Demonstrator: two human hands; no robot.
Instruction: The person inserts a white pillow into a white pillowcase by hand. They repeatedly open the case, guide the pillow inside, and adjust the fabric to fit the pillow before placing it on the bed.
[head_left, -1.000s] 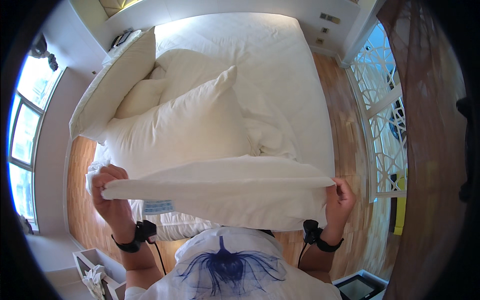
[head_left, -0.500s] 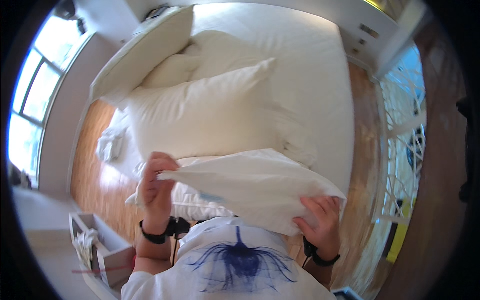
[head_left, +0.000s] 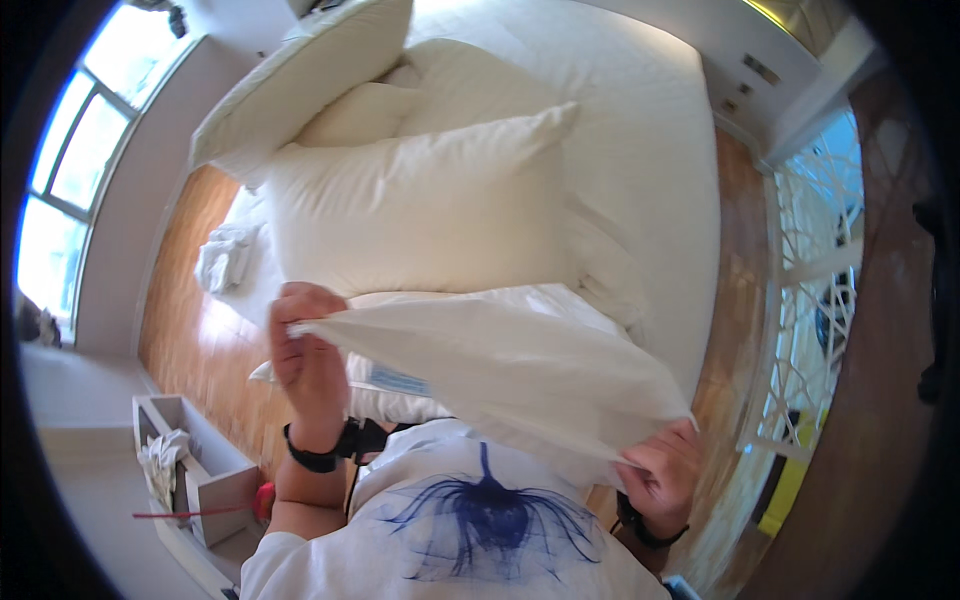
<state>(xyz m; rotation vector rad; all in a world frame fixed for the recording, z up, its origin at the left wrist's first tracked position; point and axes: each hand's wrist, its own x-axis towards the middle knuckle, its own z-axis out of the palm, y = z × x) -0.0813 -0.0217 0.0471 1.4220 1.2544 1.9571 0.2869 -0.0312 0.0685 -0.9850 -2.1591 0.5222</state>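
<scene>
A white pillowcase (head_left: 510,370) is stretched between my two hands in front of my chest. My left hand (head_left: 308,345) pinches one corner of it, raised a little above the rest. Lower down, my right hand (head_left: 662,468) grips the opposite end near its edge. Behind the cloth, a cream pillow (head_left: 430,210) lies on the bed, its near side partly hidden. A further white padded item (head_left: 395,403) shows beneath the cloth, next to a pale blue label (head_left: 400,381).
A large pillow (head_left: 310,85) leans at the bed's far left. The white bed (head_left: 650,170) reaches away from me. Crumpled white cloth (head_left: 225,260) lies at its left edge. An open drawer (head_left: 215,475) stands lower left; a white lattice screen (head_left: 815,300) stands on the right.
My right hand has moved lower and slightly right, its fingers now curled round the edge. My left hand rose slightly and moved left. The pillowcase is pulled tauter.
</scene>
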